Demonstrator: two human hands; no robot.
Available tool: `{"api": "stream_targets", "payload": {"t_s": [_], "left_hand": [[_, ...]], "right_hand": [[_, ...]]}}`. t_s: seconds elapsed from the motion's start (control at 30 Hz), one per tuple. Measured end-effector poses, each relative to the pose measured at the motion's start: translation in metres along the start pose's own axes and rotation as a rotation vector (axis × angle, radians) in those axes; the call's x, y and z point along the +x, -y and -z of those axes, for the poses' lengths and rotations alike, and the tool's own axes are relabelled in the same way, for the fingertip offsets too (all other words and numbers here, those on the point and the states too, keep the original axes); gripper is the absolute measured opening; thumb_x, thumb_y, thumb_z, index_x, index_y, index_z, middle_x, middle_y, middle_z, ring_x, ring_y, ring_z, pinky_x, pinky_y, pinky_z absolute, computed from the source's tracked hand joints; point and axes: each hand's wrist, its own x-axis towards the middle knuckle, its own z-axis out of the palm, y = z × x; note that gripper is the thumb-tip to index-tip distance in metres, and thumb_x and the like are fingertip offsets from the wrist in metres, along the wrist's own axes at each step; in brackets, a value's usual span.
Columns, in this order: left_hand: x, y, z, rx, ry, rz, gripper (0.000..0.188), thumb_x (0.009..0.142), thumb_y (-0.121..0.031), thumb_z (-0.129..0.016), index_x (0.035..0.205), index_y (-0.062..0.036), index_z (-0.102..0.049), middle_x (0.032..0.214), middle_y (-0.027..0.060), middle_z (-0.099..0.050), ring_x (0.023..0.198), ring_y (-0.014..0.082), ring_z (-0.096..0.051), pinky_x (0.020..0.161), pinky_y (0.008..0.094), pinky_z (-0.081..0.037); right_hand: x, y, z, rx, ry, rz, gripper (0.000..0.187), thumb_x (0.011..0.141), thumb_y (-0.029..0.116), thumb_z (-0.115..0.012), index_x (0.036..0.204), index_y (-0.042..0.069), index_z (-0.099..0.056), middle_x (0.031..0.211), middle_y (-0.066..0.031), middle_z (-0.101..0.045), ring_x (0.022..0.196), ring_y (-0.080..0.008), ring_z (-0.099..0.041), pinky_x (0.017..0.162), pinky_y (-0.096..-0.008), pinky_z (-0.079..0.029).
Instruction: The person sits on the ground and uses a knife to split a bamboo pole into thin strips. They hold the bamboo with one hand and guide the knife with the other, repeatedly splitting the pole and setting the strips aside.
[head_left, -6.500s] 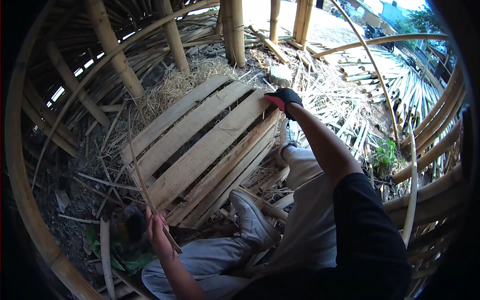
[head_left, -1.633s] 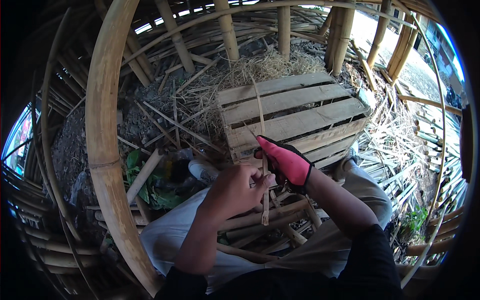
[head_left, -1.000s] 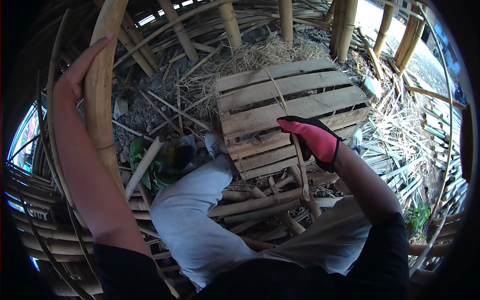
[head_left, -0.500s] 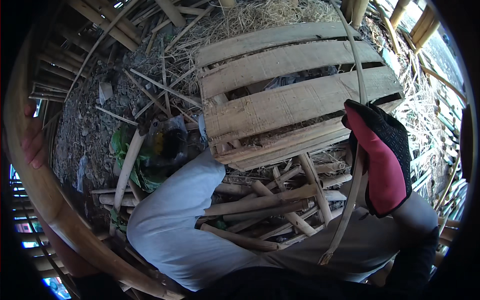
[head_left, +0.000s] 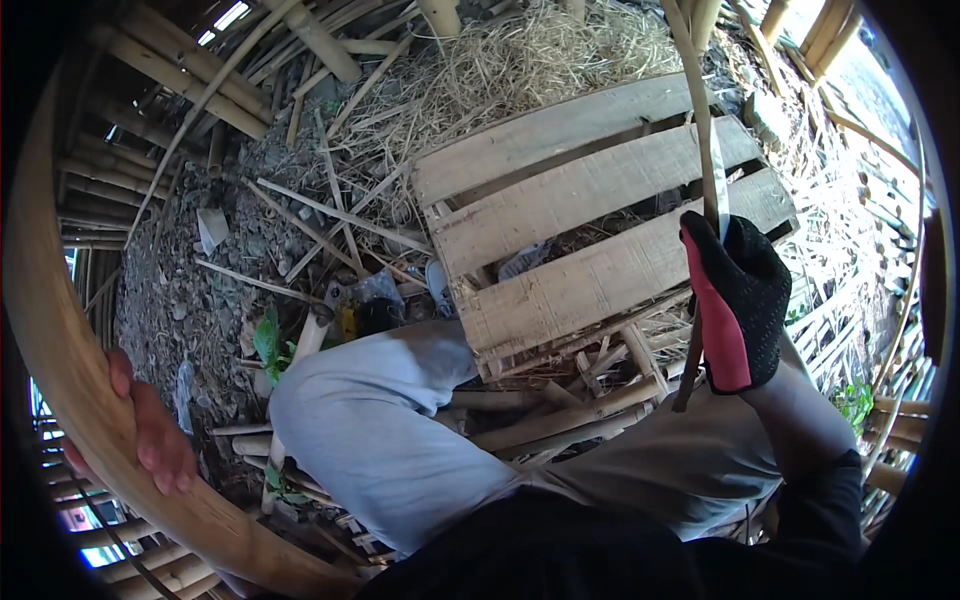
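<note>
My left hand (head_left: 160, 440) is bare, its fingers wrapped round a thick, pale bamboo pole (head_left: 75, 310) that curves down the left side. My right hand (head_left: 738, 300) wears a black and red glove and is closed round a long, thin bamboo strip (head_left: 700, 110). The strip stands nearly upright, its lower end showing below the glove over my right thigh. A flat whitish sliver, perhaps a blade, shows beside the strip just above the glove. Beyond my knees lies a slatted wooden crate (head_left: 575, 235), close to the glove's left side.
Straw (head_left: 540, 60) covers the ground behind the crate. Loose bamboo sticks (head_left: 330, 215) lie on the stony soil, and cut bamboo pieces (head_left: 570, 415) are piled between my legs. Clear plastic (head_left: 375, 290) and green leaves (head_left: 268, 345) are near my left knee. Bamboo slats (head_left: 190, 60) surround the space.
My left hand has moved down along the pole. The strip's lower end is higher, with less of it below the glove. The view has shifted, and the crate appears turned.
</note>
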Motion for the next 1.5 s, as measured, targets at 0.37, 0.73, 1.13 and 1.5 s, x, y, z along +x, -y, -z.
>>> {"api": "stream_targets", "payload": {"t_s": [0.37,0.73,1.13,1.5], "left_hand": [[0.013,0.003,-0.026,0.247,-0.251,-0.199,0.062,0.097,-0.051,-0.043,0.126,0.0040,-0.038,0.083,0.0135,-0.051,0.064,0.0216,-0.055,0.057,0.0363,-0.050],[0.014,0.001,-0.024,0.395,-0.258,-0.145,0.070,0.095,-0.056,-0.046,0.131,0.0046,-0.039,0.092,0.0144,-0.054,0.074,0.0199,-0.059,0.065,0.0337,-0.052],[0.003,0.169,-0.215,1.452,-0.675,-0.670,0.031,0.093,-0.014,-0.049,0.118,0.0038,-0.055,0.130,0.0231,-0.053,0.131,0.0314,-0.045,0.112,0.0435,-0.030],[0.112,0.282,-0.167,0.143,-0.109,0.275,0.037,0.103,-0.028,-0.043,0.118,0.0058,-0.048,0.098,0.0140,-0.064,0.083,0.0203,-0.067,0.077,0.0347,-0.056]], "right_hand": [[-0.035,0.007,0.025,0.215,0.120,-0.125,0.034,0.092,0.033,-0.064,0.095,-0.001,-0.068,0.070,-0.0008,-0.056,0.065,-0.0076,-0.050,0.061,-0.0261,-0.042],[-0.032,-0.055,0.034,0.227,0.189,-0.020,0.037,0.092,0.035,-0.062,0.103,0.001,-0.071,0.071,-0.0066,-0.058,0.067,-0.0132,-0.052,0.065,-0.0294,-0.044],[-0.055,-0.047,0.041,0.648,0.457,-0.044,0.035,0.092,0.035,-0.061,0.086,0.001,-0.065,0.063,-0.0023,-0.051,0.057,-0.0105,-0.047,0.053,-0.0284,-0.040],[-0.105,-0.043,-0.008,0.088,0.445,0.193,0.031,0.092,0.013,-0.053,0.121,0.005,-0.058,0.087,-0.0163,-0.059,0.077,-0.0326,-0.060,0.069,-0.0374,-0.049]]}}
